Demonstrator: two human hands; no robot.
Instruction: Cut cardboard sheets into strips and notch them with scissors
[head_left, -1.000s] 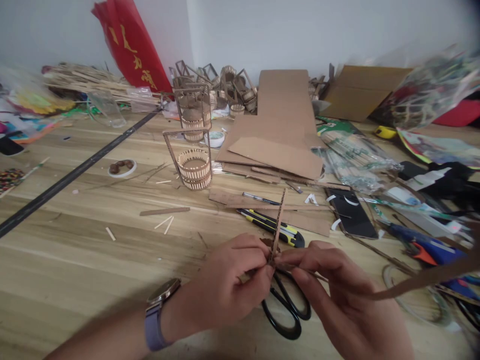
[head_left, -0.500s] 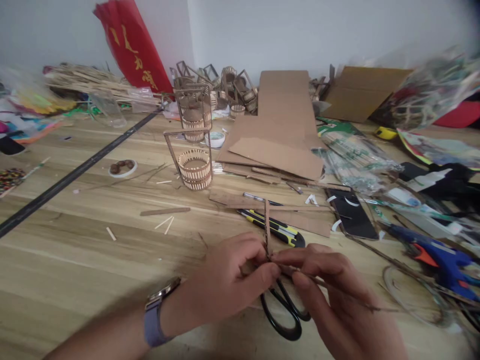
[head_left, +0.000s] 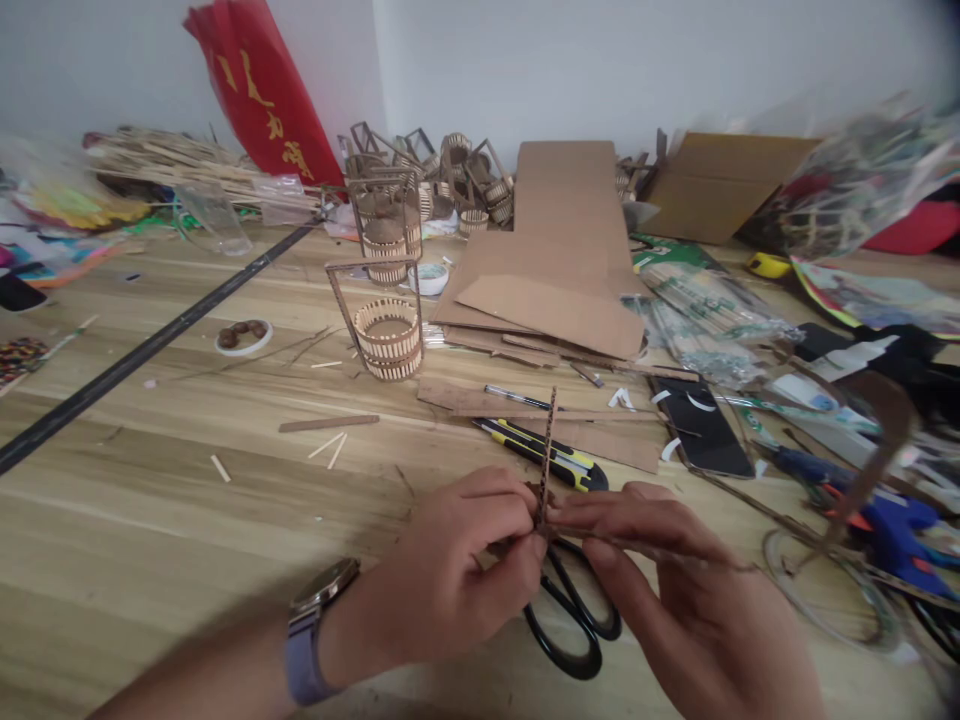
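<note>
Near the bottom centre, my left hand (head_left: 450,560), with a watch on its wrist, is closed on a narrow corrugated cardboard strip (head_left: 549,450) that stands upright from the fingertips. Close beside it my right hand (head_left: 675,590) pinches a thin brown paper strip (head_left: 637,546), whose near end meets the cardboard strip between both hands. Its tail runs off to the right, past the knuckles; a blurred brown strip (head_left: 889,450) curls up there. Just below the fingers lie scissors (head_left: 574,610) with black handles, their blades hidden. A yellow-black utility knife (head_left: 555,458) lies just beyond the hands.
A small handled basket (head_left: 388,340) stands beyond my left hand, with several more behind. Cardboard sheets (head_left: 555,280) are stacked at the centre back. To the right are a phone (head_left: 705,425) and a blue glue gun (head_left: 892,520). A dish of brown balls (head_left: 244,338) sits left.
The upright cardboard strip has turned edge-on and shifted slightly right. My left thumb has drawn back a little. A blurred brown strip now arcs up at the right.
</note>
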